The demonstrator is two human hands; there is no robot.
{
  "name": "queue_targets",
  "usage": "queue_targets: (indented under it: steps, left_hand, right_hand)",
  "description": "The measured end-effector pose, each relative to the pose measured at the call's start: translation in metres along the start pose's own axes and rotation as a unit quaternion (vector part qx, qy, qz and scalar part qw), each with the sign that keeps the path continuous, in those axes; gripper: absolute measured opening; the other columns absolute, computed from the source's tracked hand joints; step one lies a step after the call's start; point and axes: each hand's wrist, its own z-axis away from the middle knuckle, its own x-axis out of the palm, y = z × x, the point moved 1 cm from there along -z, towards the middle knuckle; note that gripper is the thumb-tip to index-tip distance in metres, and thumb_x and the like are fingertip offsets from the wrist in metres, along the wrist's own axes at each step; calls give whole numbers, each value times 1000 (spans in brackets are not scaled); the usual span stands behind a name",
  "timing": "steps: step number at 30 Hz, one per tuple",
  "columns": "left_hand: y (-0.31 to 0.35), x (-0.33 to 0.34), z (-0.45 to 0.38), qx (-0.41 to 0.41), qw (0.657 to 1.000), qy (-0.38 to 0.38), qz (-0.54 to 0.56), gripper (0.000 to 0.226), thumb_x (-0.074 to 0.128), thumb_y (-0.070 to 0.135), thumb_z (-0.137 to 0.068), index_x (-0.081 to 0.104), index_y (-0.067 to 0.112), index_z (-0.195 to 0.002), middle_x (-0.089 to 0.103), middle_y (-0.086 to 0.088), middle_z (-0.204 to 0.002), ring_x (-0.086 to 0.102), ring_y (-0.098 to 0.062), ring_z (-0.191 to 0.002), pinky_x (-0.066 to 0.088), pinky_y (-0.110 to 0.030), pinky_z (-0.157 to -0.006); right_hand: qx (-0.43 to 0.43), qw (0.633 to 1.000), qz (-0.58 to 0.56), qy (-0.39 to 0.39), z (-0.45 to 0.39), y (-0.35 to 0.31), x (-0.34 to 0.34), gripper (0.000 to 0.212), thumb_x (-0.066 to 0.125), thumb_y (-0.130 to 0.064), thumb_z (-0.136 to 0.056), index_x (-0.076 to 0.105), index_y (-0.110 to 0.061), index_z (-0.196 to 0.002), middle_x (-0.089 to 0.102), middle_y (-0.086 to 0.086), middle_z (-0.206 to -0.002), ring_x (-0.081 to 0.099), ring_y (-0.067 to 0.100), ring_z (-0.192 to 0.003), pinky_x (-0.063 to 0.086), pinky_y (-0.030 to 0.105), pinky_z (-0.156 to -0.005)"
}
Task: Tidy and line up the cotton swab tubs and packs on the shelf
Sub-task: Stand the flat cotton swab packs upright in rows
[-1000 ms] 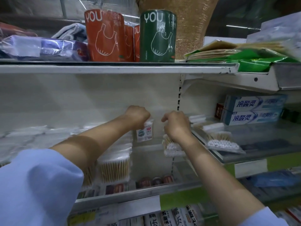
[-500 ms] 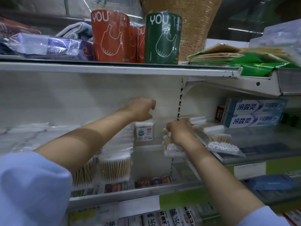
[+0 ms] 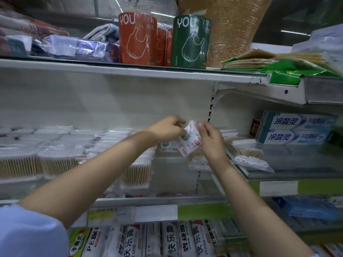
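Both hands now meet on 1 small swab box (image 3: 189,140), lifted off the shelf (image 3: 157,200): left hand (image 3: 167,128) and right hand (image 3: 210,140) fingers pinch its ends. It tilts above the swab packs (image 3: 135,173), so lining up remains undone.

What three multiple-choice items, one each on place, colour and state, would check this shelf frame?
1. Where is the small white labelled cotton swab pack?
A. lying on the top shelf
B. held up in front of the swab shelf
C. on the bottom shelf

2. What colour is the cylinder marked YOU nearest the woven tan roll?
A. green
B. blue
C. yellow

3. What are the hands doing?
A. both hanging free
B. only the right hand holds the pack
C. both grip the pack

Answers: 1 B, it sits tilted between the hands, above the shelved tubs. 2 A, its wrap is dark green. 3 C, left hand and right hand each pinch a side.
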Motion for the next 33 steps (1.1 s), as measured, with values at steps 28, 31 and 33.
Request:
queue_targets:
  steps: [28, 31, 33]
  left_hand:
    - [-56, 85, 43, 81, 932, 251, 248, 21, 68, 16, -84, 53, 21, -98, 60, -4, -96, 59, -13, -88, 51, -24, -80]
    - [-54, 86, 43, 80, 954, 215, 195, 21, 66, 26, -85, 60, 18, -104, 63, 0, -101, 59, -11, -92, 48, -15, -78]
    - [-53, 88, 43, 68, 963, 165, 200, 39, 64, 39, -85, 59, 15, -115, 64, 2, -106, 60, -8, -96, 48, -14, -79]
  right_hand:
    - [124, 980, -158, 9, 51, 34, -10, 19, 56, -32, -92, 58, -13, -93, 66, 7, -96, 62, 18, -93, 49, 32, -85]
    - [105, 983, -147, -2, 53, 30, -11, 19, 57, -32, -90, 58, -14, -93, 64, -2, -89, 59, 9, -82, 46, 19, -72]
    - [111, 983, -146, -28, 55, 27, -10, 25, 50, -36, -93, 61, -14, -92, 67, 0, -90, 62, 11, -79, 48, 20, -70]
